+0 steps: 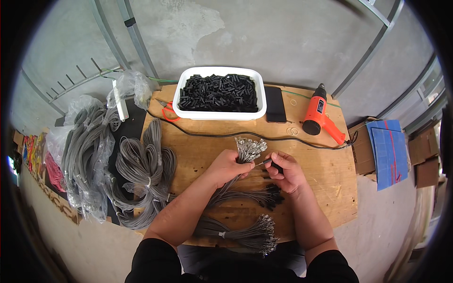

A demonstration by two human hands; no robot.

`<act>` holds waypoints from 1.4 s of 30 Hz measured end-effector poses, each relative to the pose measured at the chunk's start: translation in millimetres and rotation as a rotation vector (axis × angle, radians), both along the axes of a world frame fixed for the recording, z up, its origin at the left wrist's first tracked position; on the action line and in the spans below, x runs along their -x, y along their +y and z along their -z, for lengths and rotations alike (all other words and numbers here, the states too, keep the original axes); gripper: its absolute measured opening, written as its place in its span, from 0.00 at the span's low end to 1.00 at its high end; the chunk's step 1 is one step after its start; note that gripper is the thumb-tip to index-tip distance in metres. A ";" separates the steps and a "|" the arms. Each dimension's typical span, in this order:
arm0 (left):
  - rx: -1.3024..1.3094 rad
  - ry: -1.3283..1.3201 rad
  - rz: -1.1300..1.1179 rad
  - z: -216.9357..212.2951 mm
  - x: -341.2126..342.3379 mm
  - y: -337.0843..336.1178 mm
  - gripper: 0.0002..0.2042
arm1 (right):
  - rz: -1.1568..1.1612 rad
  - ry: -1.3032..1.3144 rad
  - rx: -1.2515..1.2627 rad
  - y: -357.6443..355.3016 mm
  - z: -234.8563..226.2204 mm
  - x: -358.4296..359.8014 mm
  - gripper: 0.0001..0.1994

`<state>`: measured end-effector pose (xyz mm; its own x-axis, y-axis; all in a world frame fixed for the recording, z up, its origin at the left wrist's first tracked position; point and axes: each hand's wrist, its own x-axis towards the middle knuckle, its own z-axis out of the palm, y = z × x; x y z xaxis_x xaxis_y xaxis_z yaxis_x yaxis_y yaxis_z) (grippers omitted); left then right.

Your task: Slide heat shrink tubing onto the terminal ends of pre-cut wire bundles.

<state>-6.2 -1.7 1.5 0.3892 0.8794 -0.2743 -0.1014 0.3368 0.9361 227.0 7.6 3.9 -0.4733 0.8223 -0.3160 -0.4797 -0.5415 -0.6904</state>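
Head view, left hand: the left hand point(230, 166) is closed around a bundle of grey wires point(245, 155) near its upper end, gripping it above the middle of the wooden board point(325, 184).
Head view, bundle: the metal terminals point(250, 147) fan out just above the left fist; the grey strands run down and to the left under the wrist.
Head view, right hand: the right hand point(285, 170) is pinched on a single wire with a short black sleeve point(268, 162) at its tip, just beside the terminals.
Head view, sleeve detail: the sleeve appears to sit on the wire end, but it is too small to tell how far it is pushed on.
Head view, finished ends: a group of wire ends with black sleeves point(271, 195) lies on the board below the right hand.
Head view, second bundle: a tied bundle with bare terminals point(262, 234) lies at the near edge of the board.
Head view, tray: a white tray point(219, 114) filled with black sleeves stands at the far edge.
Head view, heat gun: an orange heat gun point(321, 115) lies right of the tray, with a dark phone point(275, 104) between them.
Head view, wire stock: coils of grey wire point(141, 170) lie left of the board, some in clear bags point(87, 141).
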 end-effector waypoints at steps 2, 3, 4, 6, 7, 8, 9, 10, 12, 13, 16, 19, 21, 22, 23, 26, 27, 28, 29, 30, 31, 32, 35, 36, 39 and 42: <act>-0.010 0.008 0.002 -1.0 -0.1 -0.3 0.07 | -0.008 0.006 0.000 -0.3 0.1 -0.4 0.09; -0.010 0.009 0.004 -1.9 -0.4 -0.7 0.07 | -0.008 -0.007 0.006 -0.7 -0.5 0.2 0.09; -0.010 0.014 0.004 -3.2 -0.8 -1.1 0.07 | -0.008 -0.020 0.013 -1.2 -0.8 0.8 0.09; -0.011 0.020 0.006 -6.1 -1.8 -1.8 0.07 | -0.018 -0.024 0.007 -1.9 1.0 2.4 0.09; -0.012 0.013 0.004 -7.9 -2.3 -2.3 0.08 | -0.030 -0.028 0.001 -2.2 1.6 2.4 0.09; -0.013 0.007 0.000 -9.0 -1.8 -3.0 0.08 | -0.029 -0.026 0.000 -2.4 1.6 2.7 0.09; -0.013 0.010 0.002 -7.2 -1.2 -2.8 0.08 | -0.035 -0.031 0.001 -2.3 1.2 3.0 0.09; -0.031 -0.005 0.006 -3.7 -0.5 -2.3 0.08 | -0.041 -0.035 0.002 -2.3 1.0 3.2 0.09; -0.049 -0.015 0.017 -2.1 -0.4 -2.0 0.08 | -0.045 -0.059 -0.017 -2.4 1.0 2.1 0.09; -0.040 -0.017 0.017 -2.4 -0.6 -2.3 0.08 | -0.053 -0.086 -0.035 -2.5 1.0 1.8 0.09; -0.035 -0.007 0.036 -3.3 -1.2 -1.9 0.08 | -0.088 -0.116 -0.035 -2.8 -1.4 -0.7 0.09; -0.054 0.010 0.070 -5.3 -3.9 -3.5 0.08 | -0.061 -0.173 -0.056 5.2 -1.4 -12.3 0.10; -0.069 0.018 0.096 -9.0 -6.7 -6.5 0.10 | -0.001 -0.194 -0.053 9.7 -3.0 -16.9 0.10; -0.080 0.009 0.104 -11.2 -8.5 -7.7 0.11 | 0.009 -0.165 -0.052 10.2 -3.4 -18.5 0.10; -0.093 0.001 0.105 -13.0 -9.0 -8.8 0.13 | 0.013 -0.136 -0.054 10.3 -3.8 -18.6 0.09; -0.066 0.006 0.143 -2.1 -1.5 -1.8 0.14 | -0.006 -0.150 -0.060 9.2 -4.7 -16.4 0.08; -0.030 -0.066 0.115 -2.3 -1.4 -2.5 0.13 | -0.026 -0.167 -0.064 8.8 -5.1 -15.7 0.08; -0.030 -0.061 0.123 -3.0 -2.0 -2.6 0.13 | -0.018 -0.162 -0.064 8.2 -4.2 -15.3 0.08; 0.017 -0.090 0.091 -3.4 -2.8 -2.7 0.13 | -0.049 -0.157 -0.078 7.4 -3.1 -15.2 0.09; 0.063 -0.117 0.058 -3.6 -3.3 -2.8 0.12 | -0.080 -0.152 -0.092 6.6 -2.7 -14.3 0.10; 0.063 -0.112 0.066 -2.9 -3.3 -2.5 0.12 | -0.072 -0.147 -0.092 4.7 -2.9 -10.4 0.10; 0.066 -0.126 0.064 -1.0 -3.2 -2.5 0.11 | -0.055 -0.180 -0.094 1.3 -4.3 -4.5 0.10; 0.071 -0.110 0.056 -0.3 -3.6 -2.3 0.10 | -0.035 -0.203 -0.100 -1.3 -3.3 -0.6 0.12; 0.071 -0.086 0.043 -0.7 -3.5 -2.5 0.09 | -0.041 -0.200 -0.117 -1.5 -4.5 -0.8 0.12; 0.060 -0.028 0.033 0.6 -3.0 -1.9 0.09 | -0.048 -0.196 -0.134 -2.1 -5.8 -0.8 0.11; 0.065 0.022 0.028 -3.4 -5.0 -2.6 0.09 | -0.036 -0.213 -0.152 -2.8 -4.5 0.3 0.09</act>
